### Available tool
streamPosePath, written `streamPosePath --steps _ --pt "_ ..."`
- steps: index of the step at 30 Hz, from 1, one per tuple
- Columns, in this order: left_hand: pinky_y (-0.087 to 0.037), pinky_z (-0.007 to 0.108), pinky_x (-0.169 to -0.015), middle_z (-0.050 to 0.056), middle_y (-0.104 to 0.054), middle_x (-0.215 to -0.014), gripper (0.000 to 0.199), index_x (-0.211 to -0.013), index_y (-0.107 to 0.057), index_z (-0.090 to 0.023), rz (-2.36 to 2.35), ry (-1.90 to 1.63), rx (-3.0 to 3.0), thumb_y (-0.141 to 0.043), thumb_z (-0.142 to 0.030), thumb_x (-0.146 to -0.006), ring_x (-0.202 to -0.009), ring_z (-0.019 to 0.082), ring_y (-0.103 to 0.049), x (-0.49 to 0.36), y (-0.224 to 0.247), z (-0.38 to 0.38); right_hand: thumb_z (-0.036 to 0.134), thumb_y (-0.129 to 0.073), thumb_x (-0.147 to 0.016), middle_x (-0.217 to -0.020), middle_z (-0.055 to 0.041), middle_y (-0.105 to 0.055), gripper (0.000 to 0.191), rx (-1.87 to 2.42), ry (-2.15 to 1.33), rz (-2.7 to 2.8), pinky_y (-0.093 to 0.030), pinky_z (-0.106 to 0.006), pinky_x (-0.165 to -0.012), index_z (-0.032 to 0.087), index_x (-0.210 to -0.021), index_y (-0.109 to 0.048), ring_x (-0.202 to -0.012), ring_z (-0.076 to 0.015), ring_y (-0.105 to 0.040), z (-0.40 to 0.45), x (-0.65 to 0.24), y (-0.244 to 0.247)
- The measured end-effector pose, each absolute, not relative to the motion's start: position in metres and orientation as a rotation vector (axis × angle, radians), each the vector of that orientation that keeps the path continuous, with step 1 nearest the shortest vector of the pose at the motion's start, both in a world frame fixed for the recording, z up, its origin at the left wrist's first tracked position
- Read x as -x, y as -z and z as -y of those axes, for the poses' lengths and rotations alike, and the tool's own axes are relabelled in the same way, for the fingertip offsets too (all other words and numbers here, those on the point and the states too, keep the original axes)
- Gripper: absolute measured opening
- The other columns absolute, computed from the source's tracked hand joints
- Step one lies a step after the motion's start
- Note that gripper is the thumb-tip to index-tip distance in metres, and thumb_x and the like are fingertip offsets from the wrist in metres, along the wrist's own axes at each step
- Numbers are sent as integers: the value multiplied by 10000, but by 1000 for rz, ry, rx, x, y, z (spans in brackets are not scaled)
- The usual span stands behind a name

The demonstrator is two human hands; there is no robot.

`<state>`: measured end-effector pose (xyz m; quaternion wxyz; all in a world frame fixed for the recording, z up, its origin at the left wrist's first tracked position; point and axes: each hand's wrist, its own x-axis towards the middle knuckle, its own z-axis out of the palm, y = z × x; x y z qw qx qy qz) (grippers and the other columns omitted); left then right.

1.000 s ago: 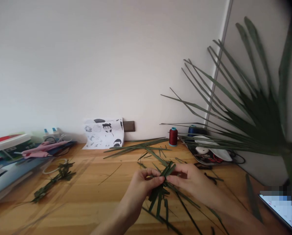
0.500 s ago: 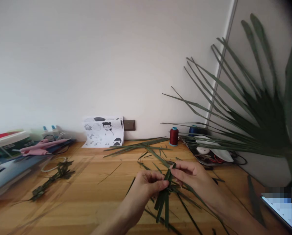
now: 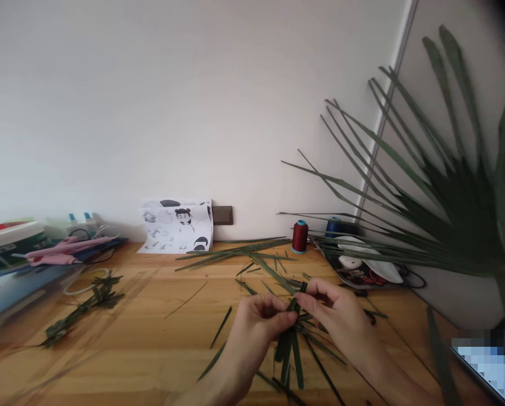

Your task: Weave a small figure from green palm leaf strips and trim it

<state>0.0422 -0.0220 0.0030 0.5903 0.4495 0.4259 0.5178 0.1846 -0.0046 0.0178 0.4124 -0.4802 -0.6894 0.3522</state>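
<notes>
Between my two hands is a bundle of green palm leaf strips (image 3: 289,351), held above the wooden table. My left hand (image 3: 261,326) pinches it at the middle with thumb and fingers, and several strip ends hang down below. With thumb and fingertips, my right hand (image 3: 331,307) grips the upper end of the strips close to the left fingertips. The exact folds or weave are partly hidden by my fingers. More cut strips (image 3: 326,366) lie scattered on the table under and around both hands.
A large palm leaf (image 3: 459,220) spreads along the right. A dark red thread spool (image 3: 300,237) stands near a tray (image 3: 348,282) of small items. Printed paper (image 3: 178,225) leans on the wall. Left lie a woven leaf piece (image 3: 81,310) and a pink glue gun (image 3: 62,251). A phone (image 3: 489,366) is lower right.
The view has shifted slightly. The bundle has tilted a little, its hanging ends swinging to the right. Both hands keep their pinch on the strips, close together.
</notes>
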Motion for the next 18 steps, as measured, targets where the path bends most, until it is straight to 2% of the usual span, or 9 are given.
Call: streamPosePath --steps 6,12,15,18 --pt "-319 207 -483 -21 -537 -506 227 -546 -566 -134 -994 -1297 -990 -727 -295 -548 -478 88 -449 -43 -2 23 366 -501 -765 -486 69 -356 278 1213 -791 1734 -274 -215 -438 181 -564 -450 -463 -88 -351 0 -185 -13" --pt "-359 215 -528 0 -586 -557 193 -586 -620 -124 -1022 -1247 -1015 -754 -224 -489 -526 105 -495 -45 -5 24 382 -480 -779 -522 56 -386 295 1218 -728 1761 -301 -212 -456 187 -565 -425 -494 -97 -385 5 -183 -15" --pt "-304 204 -467 -17 -536 -494 169 -545 -605 -116 -1070 -1214 -1060 -731 -227 -529 -462 79 -429 -46 -5 24 372 -491 -777 -532 52 -413 288 1224 -710 1752 -313 -209 -468 185 -565 -438 -511 -100 -403 8 -182 -16" --pt "-315 210 -481 -6 -544 -515 180 -556 -587 -117 -1046 -1233 -1056 -701 -254 -586 -479 86 -443 -46 -2 24 376 -479 -782 -523 52 -405 290 1224 -714 1757 -300 -214 -460 184 -567 -453 -500 -100 -388 8 -181 -16"
